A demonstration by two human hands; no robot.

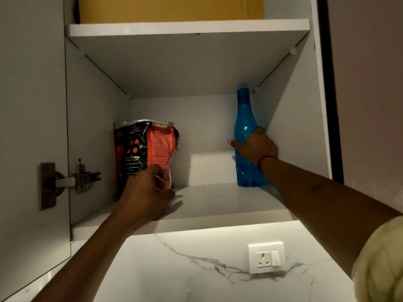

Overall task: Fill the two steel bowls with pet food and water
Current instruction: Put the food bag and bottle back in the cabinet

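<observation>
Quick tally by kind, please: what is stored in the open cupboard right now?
Pet food bag: 1
Blue bottle: 1
Yellow object, partly cut off at the top: 1
Total: 3

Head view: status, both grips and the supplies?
Left grip pinches food bag low. Right grip wraps blue bottle, upright on shelf. Nothing blocks either.

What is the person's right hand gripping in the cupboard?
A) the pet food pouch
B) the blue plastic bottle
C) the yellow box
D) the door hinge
B: the right hand curls round the blue plastic bottle, which stands upright on the shelf, while the left hand holds the pet food pouch.
</observation>
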